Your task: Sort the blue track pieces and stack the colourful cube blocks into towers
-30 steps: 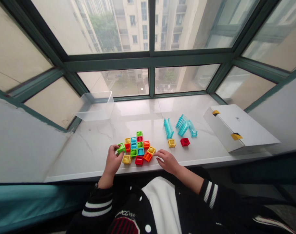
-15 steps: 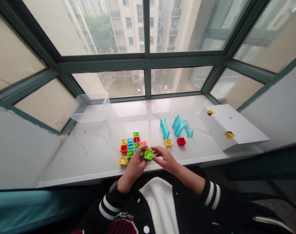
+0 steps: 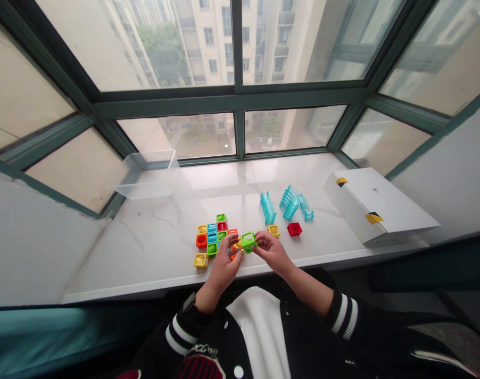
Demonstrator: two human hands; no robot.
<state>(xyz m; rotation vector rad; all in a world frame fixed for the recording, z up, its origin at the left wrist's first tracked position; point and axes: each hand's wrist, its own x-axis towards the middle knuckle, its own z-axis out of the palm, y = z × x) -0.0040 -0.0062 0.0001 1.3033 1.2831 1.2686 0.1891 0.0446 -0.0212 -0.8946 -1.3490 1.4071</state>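
Note:
A green square block (image 3: 248,241) is pinched between my left hand (image 3: 223,263) and my right hand (image 3: 272,251), just above the right edge of a flat cluster of coloured square blocks (image 3: 213,236) on the white marble sill (image 3: 153,247). Both hands have their fingers closed on the green block. A loose yellow block (image 3: 273,230) and a loose red block (image 3: 294,229) lie just right of my hands. A single yellow block (image 3: 201,260) sits at the cluster's near left corner.
Translucent blue ribbed pieces (image 3: 289,203) lie behind the loose blocks. A white cardboard box (image 3: 376,205) rests at the right end of the sill. A clear plastic tub (image 3: 148,173) stands at the back left by the window frame.
My left hand carried the green block from the cluster's left side across to its right side, and my right hand came up to meet it. Both now grip it slightly higher and farther right.

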